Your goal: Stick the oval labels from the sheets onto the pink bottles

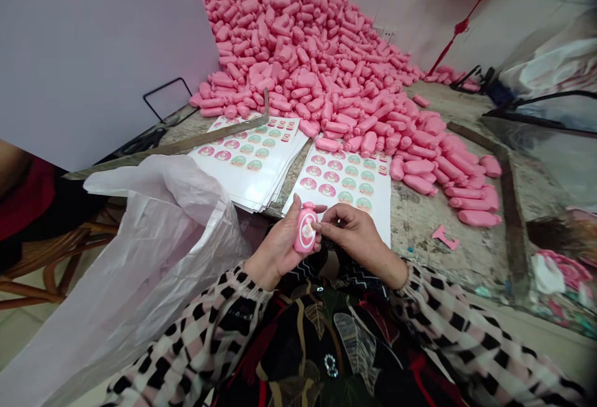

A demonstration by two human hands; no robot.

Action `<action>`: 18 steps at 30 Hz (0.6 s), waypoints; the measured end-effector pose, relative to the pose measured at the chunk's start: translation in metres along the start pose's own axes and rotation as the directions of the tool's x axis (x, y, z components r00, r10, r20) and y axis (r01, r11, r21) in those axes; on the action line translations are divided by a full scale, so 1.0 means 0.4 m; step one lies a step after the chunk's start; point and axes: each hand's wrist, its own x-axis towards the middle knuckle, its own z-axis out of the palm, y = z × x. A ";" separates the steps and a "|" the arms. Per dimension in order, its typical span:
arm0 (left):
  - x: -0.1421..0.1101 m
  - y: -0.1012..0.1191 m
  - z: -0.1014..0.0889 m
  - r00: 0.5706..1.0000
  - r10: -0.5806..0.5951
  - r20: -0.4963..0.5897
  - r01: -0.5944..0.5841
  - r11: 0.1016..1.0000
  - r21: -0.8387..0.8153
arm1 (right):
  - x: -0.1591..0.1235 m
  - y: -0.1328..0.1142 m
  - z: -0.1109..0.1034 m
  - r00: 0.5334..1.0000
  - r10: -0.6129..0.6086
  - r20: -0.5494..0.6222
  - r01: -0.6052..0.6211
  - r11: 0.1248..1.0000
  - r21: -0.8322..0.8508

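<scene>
A small pink plastic bottle (299, 247) rests upright in my left hand (280, 247), with the fingers wrapped behind it and the thumb along its side. On its front is an oval sticker (308, 231) with a white ring, catching bright glare. My right hand (357, 233) comes from the right, its thumb and forefinger closed at the sticker's right edge. Whether anything is pinched between those fingertips is hidden. Just beyond my hands lies a sticker sheet (380, 198) printed with pink and green ovals.
A large heap of pink bottles (298, 52) covers the table's back. Left lies a stack of sticker sheets (242, 186) with a metal strip (219, 132) across it. A white plastic bag (163, 239) hangs at the near left; a pink scrap (445, 236) lies at right.
</scene>
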 end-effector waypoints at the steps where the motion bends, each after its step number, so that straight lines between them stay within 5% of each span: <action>1: 0.000 -0.001 0.000 1.000 0.003 -0.005 -0.003 1.000 0.007 | -0.001 0.000 0.000 1.000 -0.005 -0.001 0.005 1.000 -0.024; 4: -0.002 -0.002 0.003 1.000 0.016 -0.025 -0.015 0.999 0.045 | -0.011 -0.015 -0.009 0.999 -0.049 0.021 0.052 0.980 -0.190; 7: -0.006 -0.004 0.004 0.999 0.019 -0.040 -0.015 0.996 0.086 | -0.025 -0.040 -0.024 0.994 -0.103 0.037 0.108 0.868 -0.484; 10: -0.007 -0.007 0.005 0.999 0.008 -0.044 -0.003 0.995 0.102 | -0.029 -0.048 -0.032 0.997 -0.069 -0.030 0.039 0.814 -0.579; 12: -0.007 -0.012 0.011 0.998 0.021 -0.061 -0.014 0.993 0.117 | -0.023 -0.040 -0.026 0.995 0.071 -0.065 -0.091 0.913 -0.398; 14: -0.008 -0.019 0.021 0.994 0.062 -0.090 -0.047 0.986 0.157 | -0.016 -0.030 -0.014 0.967 0.254 0.020 -0.253 0.967 -0.024; 18: -0.018 -0.034 0.041 0.993 0.086 -0.075 -0.061 0.954 0.292 | -0.013 -0.021 0.002 0.887 0.362 0.286 -0.461 0.703 0.542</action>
